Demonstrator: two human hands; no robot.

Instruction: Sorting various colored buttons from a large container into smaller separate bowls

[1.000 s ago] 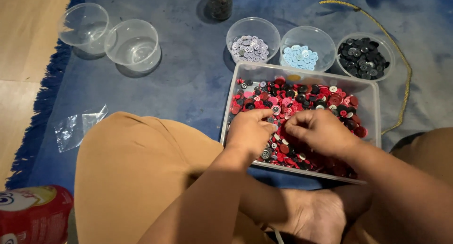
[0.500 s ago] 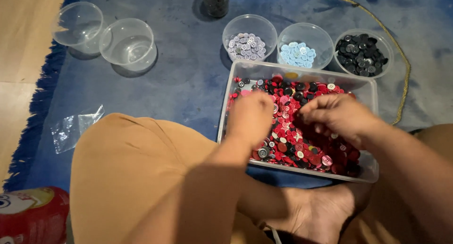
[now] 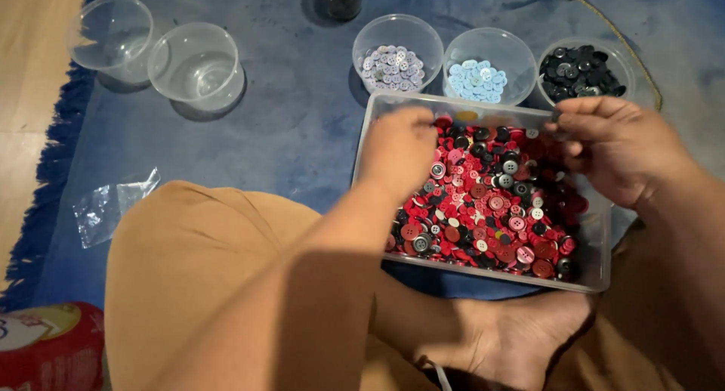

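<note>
Buttons, mixed red and black [image 3: 491, 202], fill clear rectangular plastic tray [image 3: 596, 274]. Left hand [image 3: 399, 151] grip hidden; right hand [image 3: 621, 145] pinches, contents unclear. Lift one colour at a time, steadily.

Dim warm indoor light. Soft shadows lay beside clear cups [image 3: 155, 55] on blue rug [image 3: 287, 126]. Faint glare on cup rims. Left hand [image 3: 399, 151] slightly motion-blurred. Near forearm soft, out of focus.
</note>
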